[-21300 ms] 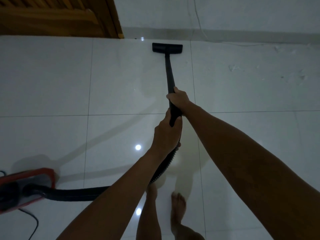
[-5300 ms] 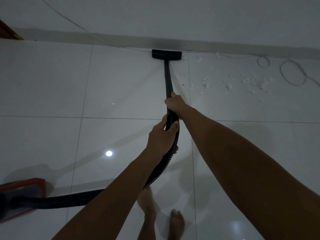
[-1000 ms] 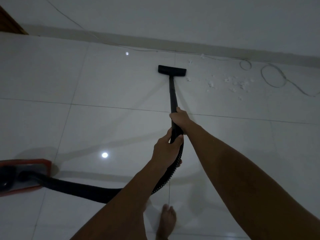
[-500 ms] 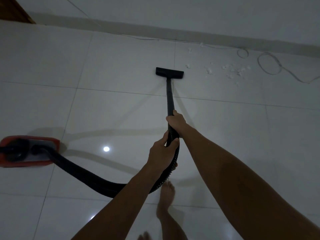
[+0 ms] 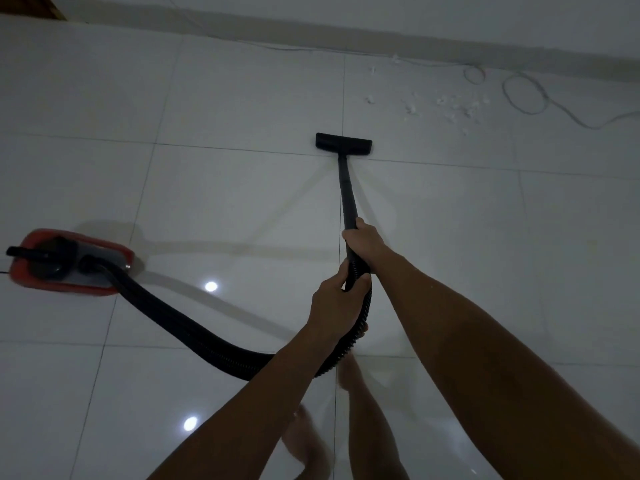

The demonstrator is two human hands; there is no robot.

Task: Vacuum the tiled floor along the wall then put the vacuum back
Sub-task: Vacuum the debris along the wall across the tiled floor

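Observation:
The black vacuum wand (image 5: 347, 192) runs from my hands to its flat floor head (image 5: 343, 144), which sits on the white tiled floor (image 5: 225, 188) about one tile short of the wall. My right hand (image 5: 363, 242) grips the wand's lower end. My left hand (image 5: 337, 304) grips just behind it, where the ribbed hose (image 5: 194, 329) joins. The hose curves left to the red and grey vacuum body (image 5: 69, 263) on the floor at the left.
White scraps of debris (image 5: 446, 105) lie on the tiles near the grey skirting (image 5: 346, 29) at the upper right. A thin white cable (image 5: 523, 95) loops along the wall there. A wooden door corner (image 5: 52, 6) shows at the top left. My bare feet are below my arms.
The floor head has been pulled back from the wall toward me over the last second. I have stepped backward, and the vacuum body is now fully in view at the left.

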